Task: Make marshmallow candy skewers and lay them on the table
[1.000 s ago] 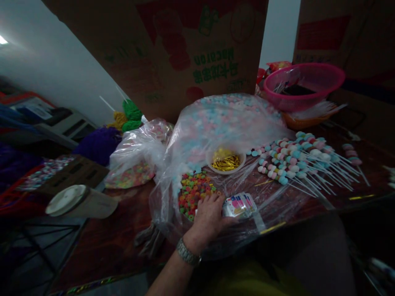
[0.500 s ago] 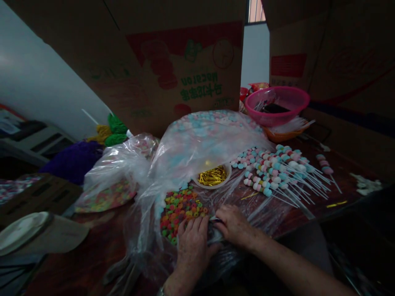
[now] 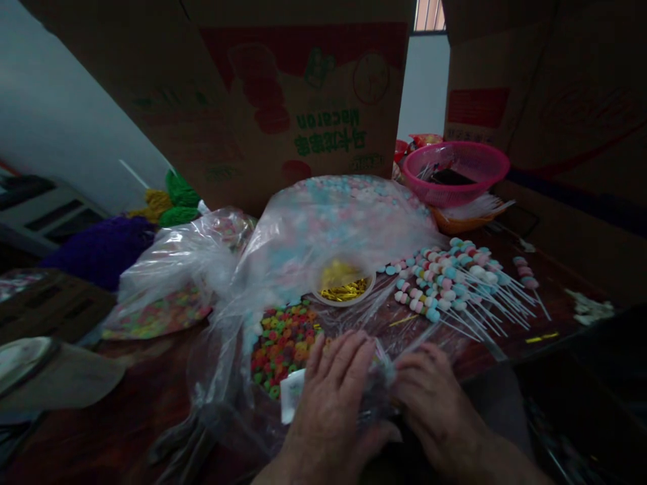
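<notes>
My left hand (image 3: 336, 401) lies over a crumpled clear plastic bag (image 3: 377, 384) at the table's front edge, fingers stretched forward and thumb out to the right. A small white slip (image 3: 292, 396) sticks out beside it. My right hand (image 3: 435, 397) is curled on the right side of this plastic, with its fingertips partly hidden. Ring-shaped coloured gummies (image 3: 283, 340) lie just ahead of my left hand. Behind them a round tub (image 3: 371, 288) holds gold twist ties (image 3: 346, 289), partly covered by film. Skewers of pastel marshmallows (image 3: 449, 276) are piled to the right.
A large clear bag of pastel marshmallows (image 3: 338, 222) fills the middle, with a tied bag of gummies (image 3: 162, 310) to its left. A pink basket (image 3: 455, 192) stands at back right. Tall cardboard boxes (image 3: 242, 135) rise behind. A pale container (image 3: 65, 377) is at left.
My hands have moved apart, the right one going right and nearer to me. The white slip now shows beside my left hand. Film now covers part of the tub. The view has shifted slightly.
</notes>
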`<state>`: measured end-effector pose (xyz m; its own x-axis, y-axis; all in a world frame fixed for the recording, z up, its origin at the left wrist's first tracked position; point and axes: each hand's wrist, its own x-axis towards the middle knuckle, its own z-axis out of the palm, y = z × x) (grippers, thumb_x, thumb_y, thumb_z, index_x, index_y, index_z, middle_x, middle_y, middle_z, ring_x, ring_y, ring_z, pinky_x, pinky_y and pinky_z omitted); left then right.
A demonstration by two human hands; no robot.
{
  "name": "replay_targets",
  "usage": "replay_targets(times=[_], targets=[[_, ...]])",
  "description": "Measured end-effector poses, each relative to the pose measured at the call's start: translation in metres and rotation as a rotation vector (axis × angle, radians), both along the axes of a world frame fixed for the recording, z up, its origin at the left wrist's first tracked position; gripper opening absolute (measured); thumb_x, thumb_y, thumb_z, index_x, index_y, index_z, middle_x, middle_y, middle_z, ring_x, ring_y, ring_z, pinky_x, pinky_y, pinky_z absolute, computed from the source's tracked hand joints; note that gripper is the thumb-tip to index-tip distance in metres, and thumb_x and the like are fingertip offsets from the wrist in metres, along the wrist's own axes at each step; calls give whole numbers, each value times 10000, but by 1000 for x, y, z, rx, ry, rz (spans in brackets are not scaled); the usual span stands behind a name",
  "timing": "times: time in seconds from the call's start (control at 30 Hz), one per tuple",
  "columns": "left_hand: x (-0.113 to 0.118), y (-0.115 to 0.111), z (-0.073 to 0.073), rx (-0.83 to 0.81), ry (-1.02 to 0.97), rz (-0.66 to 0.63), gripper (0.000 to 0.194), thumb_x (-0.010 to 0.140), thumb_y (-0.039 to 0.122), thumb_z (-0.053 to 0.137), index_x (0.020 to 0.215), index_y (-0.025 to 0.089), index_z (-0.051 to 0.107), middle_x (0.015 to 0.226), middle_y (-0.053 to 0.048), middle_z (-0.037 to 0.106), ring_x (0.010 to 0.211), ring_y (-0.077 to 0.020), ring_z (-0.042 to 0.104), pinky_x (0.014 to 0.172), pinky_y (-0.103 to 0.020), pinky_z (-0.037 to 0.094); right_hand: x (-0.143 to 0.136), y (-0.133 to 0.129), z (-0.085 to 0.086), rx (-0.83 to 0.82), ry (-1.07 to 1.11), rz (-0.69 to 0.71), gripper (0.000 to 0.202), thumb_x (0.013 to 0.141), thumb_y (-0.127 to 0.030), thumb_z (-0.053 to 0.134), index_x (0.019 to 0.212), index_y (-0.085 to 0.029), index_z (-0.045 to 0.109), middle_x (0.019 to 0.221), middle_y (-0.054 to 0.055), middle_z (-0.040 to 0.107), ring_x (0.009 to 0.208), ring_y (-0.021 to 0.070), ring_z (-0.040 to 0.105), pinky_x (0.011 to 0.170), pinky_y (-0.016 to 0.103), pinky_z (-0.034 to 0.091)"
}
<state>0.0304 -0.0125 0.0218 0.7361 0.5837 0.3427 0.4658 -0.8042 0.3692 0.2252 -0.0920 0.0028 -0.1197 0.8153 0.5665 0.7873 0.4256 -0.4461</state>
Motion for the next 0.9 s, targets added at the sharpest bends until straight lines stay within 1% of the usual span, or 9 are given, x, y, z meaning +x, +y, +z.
replay_targets(times=[0.1,0.23,0.33,0.43,0.5,0.57,0.67,0.77,0.9], targets=[[16,-8,12,-334,-8,-85,84,769,231,608,841,196,632,852,-27,679,828,-188,610,931,-374,391,-14,-11,2,-98,213,49,142,862,-113,418,781,-181,513,712,2,546,729,150,498,800,343,356],[16,-5,3,-605,7,24,79,771,206,590,703,169,606,674,9,632,646,-133,566,589,-202,424,-15,-6,-1,-373,471,53,102,838,-142,510,747,-188,506,738,-12,531,726,131,507,665,239,378],[8,6,-1,-604,102,-33,116,804,219,548,723,172,616,697,6,639,671,-138,576,612,-205,428,-16,3,-8,-504,595,76,58,799,-142,554,763,-186,542,736,-18,550,691,122,519,606,208,381],[4,17,2,-382,196,-3,119,800,237,548,849,186,643,874,-47,670,822,-204,604,755,-301,459,-21,19,-19,-421,571,-3,117,826,-179,529,712,-177,554,666,-17,543,633,121,505,575,210,374],[7,22,2,-171,179,98,293,730,227,613,1021,200,624,1079,-96,638,1007,-288,563,917,-449,391,-24,32,-26,-344,527,-32,156,855,-218,501,718,-175,565,669,-5,552,635,126,507,584,219,379],[12,26,-3,-123,101,123,455,686,208,636,1135,202,568,1174,-114,599,1092,-320,519,984,-520,315,-24,44,-31,-305,504,-22,186,868,-254,488,717,-178,566,673,-3,558,636,124,510,591,218,385],[20,31,-22,-385,-51,88,229,752,233,561,968,166,597,910,-75,667,842,-229,609,791,-371,476,-23,57,-39,-287,466,-2,255,879,-306,472,667,-181,539,636,-18,541,596,107,499,564,199,376],[23,36,-37,-588,-156,159,163,796,310,532,746,159,568,621,-12,593,570,-155,553,526,-243,449,-24,63,-48,-268,392,-47,376,895,-380,435,582,-178,487,557,-32,481,538,96,459,520,197,347],[20,38,-36,-368,-159,142,199,805,299,547,661,165,575,600,-9,578,571,-144,544,540,-232,419,-24,65,-53,-272,258,-138,491,939,-402,338,526,-171,468,479,-44,440,462,78,425,460,183,313]])
